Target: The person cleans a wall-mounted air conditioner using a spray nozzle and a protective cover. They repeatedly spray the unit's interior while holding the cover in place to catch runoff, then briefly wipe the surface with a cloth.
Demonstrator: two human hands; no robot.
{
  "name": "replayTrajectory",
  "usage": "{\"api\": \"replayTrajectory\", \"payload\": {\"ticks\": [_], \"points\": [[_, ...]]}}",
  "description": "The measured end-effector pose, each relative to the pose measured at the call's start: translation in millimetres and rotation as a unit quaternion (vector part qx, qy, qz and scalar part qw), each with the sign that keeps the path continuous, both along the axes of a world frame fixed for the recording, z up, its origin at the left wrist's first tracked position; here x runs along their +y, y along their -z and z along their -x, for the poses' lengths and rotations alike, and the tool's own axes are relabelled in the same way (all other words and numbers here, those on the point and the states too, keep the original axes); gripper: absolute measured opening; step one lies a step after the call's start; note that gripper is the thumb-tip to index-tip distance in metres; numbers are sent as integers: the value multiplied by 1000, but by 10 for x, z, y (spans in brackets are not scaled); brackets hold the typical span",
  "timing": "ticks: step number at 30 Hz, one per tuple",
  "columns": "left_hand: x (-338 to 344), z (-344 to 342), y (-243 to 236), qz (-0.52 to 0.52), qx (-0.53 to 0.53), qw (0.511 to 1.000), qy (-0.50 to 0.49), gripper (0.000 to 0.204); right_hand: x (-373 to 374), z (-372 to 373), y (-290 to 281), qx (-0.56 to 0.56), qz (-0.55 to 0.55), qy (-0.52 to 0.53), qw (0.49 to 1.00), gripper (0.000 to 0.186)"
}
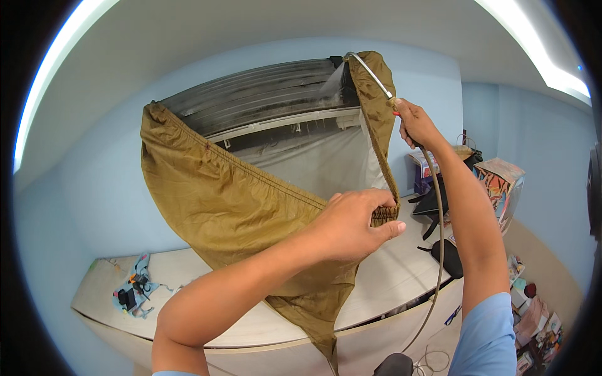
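A wall air conditioner [263, 94] with its front off shows dark fins, above a pale plastic strip. Around it hangs an olive-brown cleaning cover [207, 182] with a gathered elastic rim, narrowing to a point at the bottom. My right hand [417, 123] is wrapped round the handle of a spray wand [376, 78], whose bent metal tip sprays the right end of the fins. A thin hose [441, 219] runs down from the handle. At the cover's lower right rim, my left hand [360, 222] grips the gathered edge between thumb and fingers.
Below stands a long pale cabinet [401, 269]. On its left lies a light blue cloth with small dark items [135, 288]. Bags and a patterned box [501, 188] stand at its right, near a black pouch [446, 258]. Various goods [536, 319] are piled lower right.
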State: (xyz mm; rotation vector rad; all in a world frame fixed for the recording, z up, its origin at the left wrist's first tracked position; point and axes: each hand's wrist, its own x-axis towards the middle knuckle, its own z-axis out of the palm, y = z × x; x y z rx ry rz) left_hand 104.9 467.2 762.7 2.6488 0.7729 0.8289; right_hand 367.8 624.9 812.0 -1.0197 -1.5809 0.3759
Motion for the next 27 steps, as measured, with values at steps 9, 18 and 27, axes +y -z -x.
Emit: {"api": "replayTrajectory", "payload": {"ticks": [9, 18, 27], "points": [[-262, -116, -32, -3, 63, 997, -45, 36, 30, -100, 149, 33, 4, -13, 999, 60], [-292, 68, 11, -79, 106, 991, -32, 49, -74, 230, -117, -27, -12, -36, 999, 62], [-567, 381, -11, -85, 151, 981, -84, 41, -42, 733, -431, -53, -17, -42, 998, 59]]}}
